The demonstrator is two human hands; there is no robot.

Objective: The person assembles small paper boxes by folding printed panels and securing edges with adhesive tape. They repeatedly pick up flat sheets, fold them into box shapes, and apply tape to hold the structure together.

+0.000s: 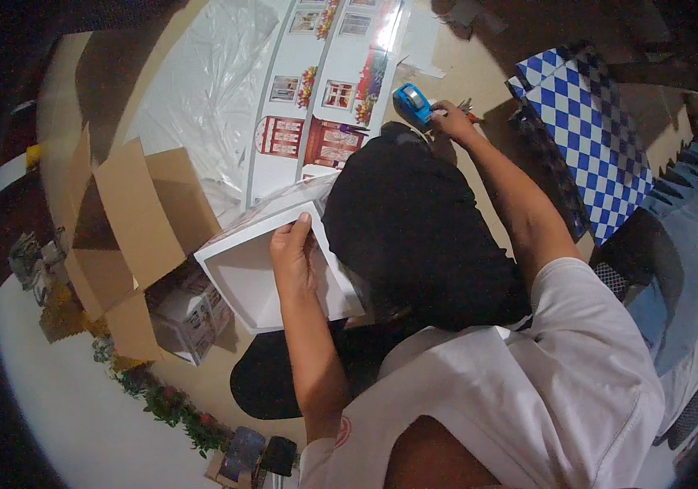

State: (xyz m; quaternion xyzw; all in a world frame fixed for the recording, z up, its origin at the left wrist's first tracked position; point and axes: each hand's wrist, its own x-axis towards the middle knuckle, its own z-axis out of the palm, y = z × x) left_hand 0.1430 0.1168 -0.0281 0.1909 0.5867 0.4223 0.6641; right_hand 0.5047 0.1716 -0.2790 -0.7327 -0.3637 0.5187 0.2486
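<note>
My left hand grips the rim of a white open box, thumb along the edge and fingers inside. The box is tilted with its opening toward me, and its outer side carries a printed pattern. Farther off to the right, my right hand reaches down to the floor with its fingers curled. Just left of it lies a blue tape dispenser. A small tool with orange parts shows at the right side of that hand, partly hidden by it. What the fingers hold is not clear. My black-clad leg lies between the hands.
A long sheet printed with windows and doors lies ahead, beside clear plastic film. An open cardboard box stands left, near a smaller printed box. A blue-and-white checkered panel is at right. A flower garland lies lower left.
</note>
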